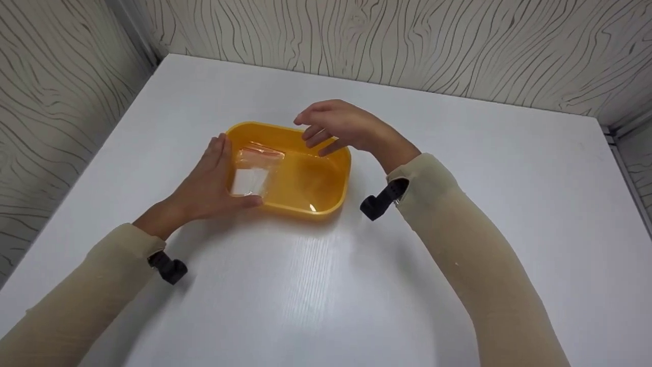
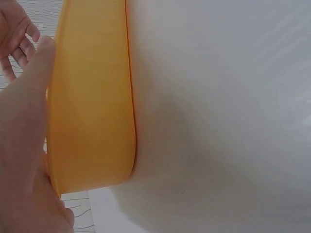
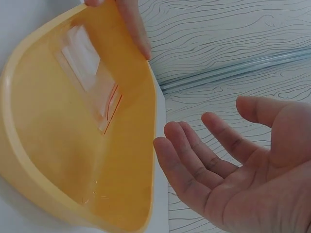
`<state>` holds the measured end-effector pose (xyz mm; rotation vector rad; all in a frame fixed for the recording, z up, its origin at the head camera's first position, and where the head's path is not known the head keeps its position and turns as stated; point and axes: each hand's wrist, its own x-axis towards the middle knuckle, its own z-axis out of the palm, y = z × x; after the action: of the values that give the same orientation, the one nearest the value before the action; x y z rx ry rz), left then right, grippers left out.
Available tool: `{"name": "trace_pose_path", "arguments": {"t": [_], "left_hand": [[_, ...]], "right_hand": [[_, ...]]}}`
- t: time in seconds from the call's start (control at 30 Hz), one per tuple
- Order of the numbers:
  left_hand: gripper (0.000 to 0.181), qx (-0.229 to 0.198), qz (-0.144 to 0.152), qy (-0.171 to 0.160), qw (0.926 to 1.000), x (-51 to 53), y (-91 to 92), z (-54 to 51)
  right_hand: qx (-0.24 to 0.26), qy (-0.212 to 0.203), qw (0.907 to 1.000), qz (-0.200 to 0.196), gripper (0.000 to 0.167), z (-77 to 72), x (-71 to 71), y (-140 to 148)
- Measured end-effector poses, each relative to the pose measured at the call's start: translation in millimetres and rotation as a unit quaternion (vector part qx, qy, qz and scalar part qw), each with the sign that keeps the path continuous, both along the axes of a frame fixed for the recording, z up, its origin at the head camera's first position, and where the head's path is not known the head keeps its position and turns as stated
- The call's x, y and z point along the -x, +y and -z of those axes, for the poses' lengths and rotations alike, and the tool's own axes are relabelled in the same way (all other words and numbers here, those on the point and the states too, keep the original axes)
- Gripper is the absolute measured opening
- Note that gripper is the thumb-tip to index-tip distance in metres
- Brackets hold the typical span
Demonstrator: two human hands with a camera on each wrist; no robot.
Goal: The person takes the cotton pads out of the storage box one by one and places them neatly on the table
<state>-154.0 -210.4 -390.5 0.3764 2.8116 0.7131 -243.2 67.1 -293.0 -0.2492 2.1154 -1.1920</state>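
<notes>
A yellow plastic basin (image 1: 277, 209) with rounded corners sits on the white table. My left hand (image 1: 204, 188) holds its left end, the thumb along the near rim and the fingers at the left rim. Inside, at the left, lies a clear zip bag (image 1: 257, 168) with a red strip and something flat and white in it. My right hand (image 1: 344, 125) hovers over the basin's far right rim, fingers loosely spread and nothing in them. In the right wrist view, the right palm (image 3: 252, 179) faces up beside the basin (image 3: 129, 194), with no grip on it.
The white table (image 1: 305, 295) surrounds the basin, its far edge meeting a wood-grain patterned wall panel (image 1: 387, 41). Another patterned panel (image 1: 56, 76) stands on the left. A black camera mount (image 1: 384, 199) sticks out from the right sleeve, another mount (image 1: 168, 267) from the left.
</notes>
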Motion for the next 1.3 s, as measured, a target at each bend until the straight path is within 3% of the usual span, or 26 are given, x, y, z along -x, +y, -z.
{"name": "trace_pose_path", "arguments": {"t": [0.27, 0.6, 1.13, 1.3], "left_hand": [[0.137, -0.006, -0.002, 0.001, 1.0000, -3.2, 0.0, 0.1], [0.136, -0.009, 0.007, 0.006, 0.9999, -3.8, -2.6, 0.4], [0.135, -0.011, 0.016, 0.014, 0.9997, -3.5, -0.8, 1.8], [0.135, -0.009, 0.012, 0.009, 0.9999, -4.0, -1.2, 0.9]], "right_hand": [[0.001, -0.016, 0.9997, 0.017, 0.041, 12.0, 4.8, -12], [0.028, -0.013, 0.9994, -0.019, 0.044, 23.1, 7.0, -29], [0.025, -0.049, 0.9984, 0.015, 0.043, 41.8, 15.3, -39], [0.017, -0.043, 0.9989, -0.001, 0.045, 45.0, 13.6, -44]]}}
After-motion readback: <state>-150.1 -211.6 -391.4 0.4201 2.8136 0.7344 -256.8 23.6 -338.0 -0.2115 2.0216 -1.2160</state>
